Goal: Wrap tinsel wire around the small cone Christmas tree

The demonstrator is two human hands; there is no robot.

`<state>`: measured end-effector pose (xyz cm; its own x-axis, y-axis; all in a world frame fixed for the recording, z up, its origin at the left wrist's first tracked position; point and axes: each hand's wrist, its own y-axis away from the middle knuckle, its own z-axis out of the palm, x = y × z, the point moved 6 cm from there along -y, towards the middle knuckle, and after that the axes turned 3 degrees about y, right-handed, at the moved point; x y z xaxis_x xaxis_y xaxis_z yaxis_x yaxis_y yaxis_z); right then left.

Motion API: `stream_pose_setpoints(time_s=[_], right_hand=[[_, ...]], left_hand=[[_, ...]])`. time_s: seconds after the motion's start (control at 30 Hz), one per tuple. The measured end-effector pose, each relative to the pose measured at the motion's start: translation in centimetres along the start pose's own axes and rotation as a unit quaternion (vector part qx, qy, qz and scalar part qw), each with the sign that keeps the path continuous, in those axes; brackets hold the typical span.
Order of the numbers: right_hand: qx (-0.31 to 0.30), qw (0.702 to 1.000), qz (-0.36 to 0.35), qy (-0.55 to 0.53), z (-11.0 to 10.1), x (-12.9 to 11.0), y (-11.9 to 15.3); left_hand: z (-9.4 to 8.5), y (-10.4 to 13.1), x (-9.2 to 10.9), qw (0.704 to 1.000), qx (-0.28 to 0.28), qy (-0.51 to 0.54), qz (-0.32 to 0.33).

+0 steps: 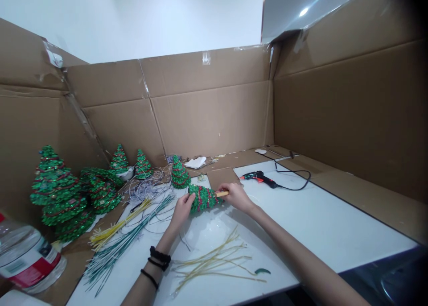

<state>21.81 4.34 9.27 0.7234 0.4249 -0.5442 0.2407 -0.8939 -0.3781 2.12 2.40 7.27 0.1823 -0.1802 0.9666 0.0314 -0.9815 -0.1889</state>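
A small green tinsel tree (203,198) with red trim lies on its side between my hands, above the white board (267,234). My left hand (182,209) is closed on its left end. At its right end, my right hand (235,197) pinches a short orange-tan stick (221,193), whose tip touches the tree. Another small green tree (179,173) stands upright just behind. Loose yellow stems (214,261) lie in front of my hands, with a small dark green curved piece (262,270) beside them.
Several decorated trees (56,185) stand at the left near a large bottle (28,257). Yellow stems (122,223), green stems (130,241) and tangled wire (147,188) lie left. A corded glue gun (260,179) rests right. Cardboard walls (214,114) surround the table.
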Motion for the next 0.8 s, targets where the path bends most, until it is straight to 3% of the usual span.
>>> stream_pose_setpoints(time_s=[0.27, 0.53, 0.63, 0.8], right_hand=[[0.008, 0.999, -0.004, 0.051, 1.3, -0.1, 0.2], [-0.016, 0.994, -0.018, 0.105, 1.7, -0.7, 0.5], [-0.044, 0.990, -0.032, 0.128, 1.9, -1.2, 0.8], [-0.069, 0.991, -0.039, 0.112, 1.7, -1.4, 1.1]], left_hand=[[0.2, 0.3, -0.5, 0.993, 0.008, -0.118, 0.026], [0.2, 0.6, 0.3, 0.926, 0.024, -0.363, 0.105], [0.2, 0.9, 0.6, 0.921, 0.029, -0.378, 0.092], [0.0, 1.0, 0.6, 0.948, 0.035, -0.308, 0.069]])
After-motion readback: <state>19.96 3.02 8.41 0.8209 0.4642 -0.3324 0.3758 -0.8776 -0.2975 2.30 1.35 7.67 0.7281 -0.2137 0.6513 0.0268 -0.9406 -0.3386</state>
